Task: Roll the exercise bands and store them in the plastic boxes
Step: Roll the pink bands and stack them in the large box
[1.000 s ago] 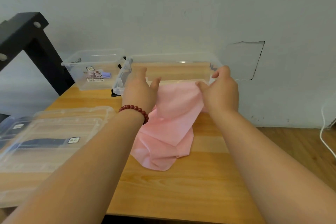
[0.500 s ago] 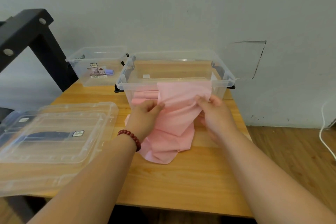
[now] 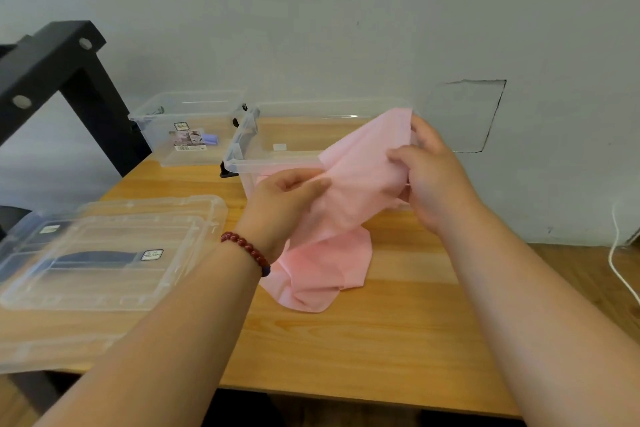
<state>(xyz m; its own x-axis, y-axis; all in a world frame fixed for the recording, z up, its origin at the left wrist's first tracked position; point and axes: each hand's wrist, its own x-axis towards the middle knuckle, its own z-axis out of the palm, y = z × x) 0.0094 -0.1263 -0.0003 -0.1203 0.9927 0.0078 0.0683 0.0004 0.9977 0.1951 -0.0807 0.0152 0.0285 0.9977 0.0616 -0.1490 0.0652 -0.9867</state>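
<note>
Pink thin exercise band: unrolled, held up between both hands over the middle of the light wooden bench. Left hand pinches a fold on the band's left side, fingers curled. Right hand grips the band's upper end, raised level with the right end of the large clear plastic box. Can't tell if that end is over the opening. Band's loose lower end lies crumpled on the bench, mid-surface. Large box is open, at the far edge. Smaller clear plastic box sits just beside it, toward the far left corner, also open. Clear plastic lids are stacked at the left edge. Red bead bracelet on left wrist.
</note>
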